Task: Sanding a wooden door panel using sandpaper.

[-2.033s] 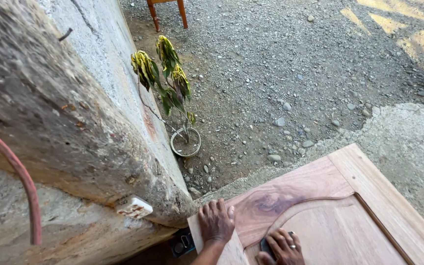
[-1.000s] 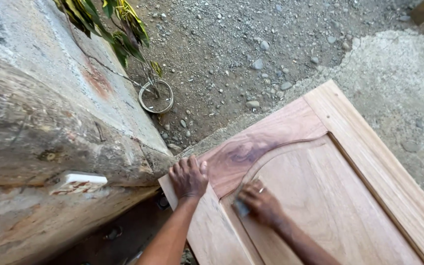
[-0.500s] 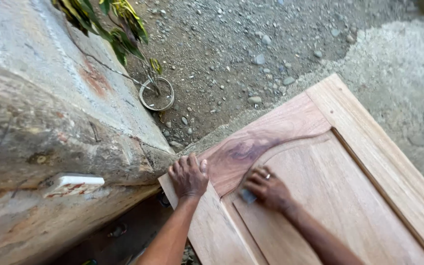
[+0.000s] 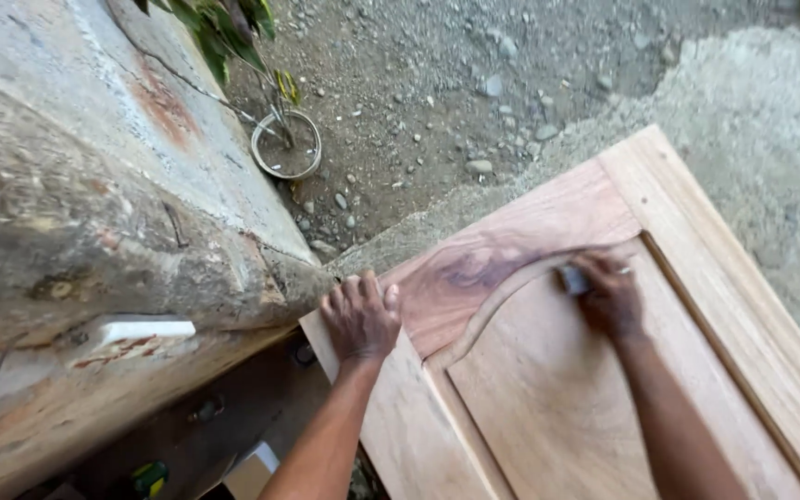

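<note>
The wooden door [image 4: 604,389], unfinished and reddish-brown, lies flat and slanted across the lower right of the view, with one corner near the rough concrete wall [image 4: 94,185] and the far end over the gravel ground [image 4: 437,83]. The fingers of the right hand [image 4: 608,296] are curled down and closed around a small grey pad [image 4: 571,278] (it looks like a piece of sandpaper, but it is blurred and I cannot tell for sure), pressing it on the curved groove [image 4: 502,278] where the arched panel meets the top rail. Half a second earlier this hand was lower on the arch, close to the left hand; now it has travelled up along the curve toward the far side of the door, and the blur shows it is in motion. I judge from this that the rubbing is advancing along the arch, and the part near the dark grain is already passed. The left hand [image 4: 360,319] has not moved: its fingers are spread flat and open, holding nothing, only pressing on the edge of the door near the corner to keep it steady. Further out, a round wire ring [image 4: 286,145] and a green plant [image 4: 224,28] stand by the wall, and a white switch box [image 4: 145,330] is fixed low on it.
</note>
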